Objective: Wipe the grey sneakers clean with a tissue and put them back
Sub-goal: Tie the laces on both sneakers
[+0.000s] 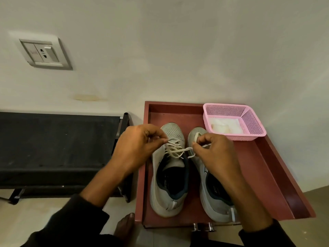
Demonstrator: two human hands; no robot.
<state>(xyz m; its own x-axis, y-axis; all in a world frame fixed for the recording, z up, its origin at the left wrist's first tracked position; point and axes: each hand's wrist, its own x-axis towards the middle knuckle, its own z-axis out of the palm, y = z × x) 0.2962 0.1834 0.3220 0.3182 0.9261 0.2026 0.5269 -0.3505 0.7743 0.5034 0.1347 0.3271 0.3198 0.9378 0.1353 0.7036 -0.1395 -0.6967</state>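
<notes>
Your left hand [137, 145] and right hand [213, 150] each pinch the white laces [175, 150] of the left grey sneaker [169, 177]; the second sneaker [213, 198] sits under your right wrist.

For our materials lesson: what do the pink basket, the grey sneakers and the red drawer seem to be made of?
Pink basket: moulded plastic, judging by its regular perforated walls.
Grey sneakers: knitted mesh fabric, with small holes on the toe; white woven laces.
Red drawer: probably painted or laminated board, matt with flat square edges.

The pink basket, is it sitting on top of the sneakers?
No, the pink basket sits in the drawer's far right corner, beside the sneakers.
</notes>
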